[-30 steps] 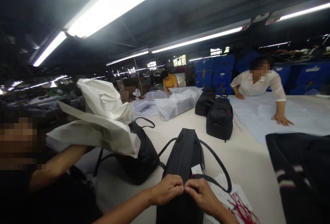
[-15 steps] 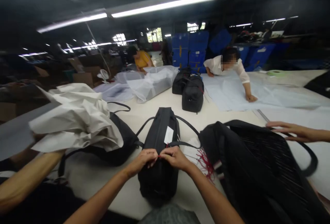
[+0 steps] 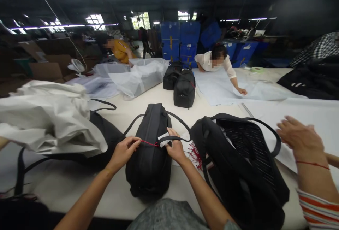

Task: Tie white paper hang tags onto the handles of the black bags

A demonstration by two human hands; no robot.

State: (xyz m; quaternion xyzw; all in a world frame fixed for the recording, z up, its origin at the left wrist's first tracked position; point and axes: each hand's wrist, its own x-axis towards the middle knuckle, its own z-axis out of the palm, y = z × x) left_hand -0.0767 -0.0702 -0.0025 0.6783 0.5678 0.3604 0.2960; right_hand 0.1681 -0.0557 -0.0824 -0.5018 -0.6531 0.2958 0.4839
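A black duffel bag (image 3: 150, 159) stands on the table right in front of me, its zipper running lengthwise along the top. My left hand (image 3: 123, 154) pinches the end of a red string (image 3: 148, 142), which stretches across the bag top to a white hang tag (image 3: 163, 139). At the bag's right side, the fingers of my right hand (image 3: 175, 148) are closed around the tag's edge near the bag's handle strap (image 3: 182, 139). Part of the tag is hidden under the strap.
An open black bag (image 3: 243, 159) lies to the right, by a co-worker's hand (image 3: 302, 134). Red strings (image 3: 195, 155) lie between the bags. Crumpled white paper (image 3: 53, 117) covers another bag at left. Two black bags (image 3: 184, 88) stand farther back; a person (image 3: 214, 60) leans over sheeting.
My hands have moved apart from their meeting point over the zipper. The left drew the red string leftward; the right shifted to the tag. The co-worker's hand at right has left the open bag.
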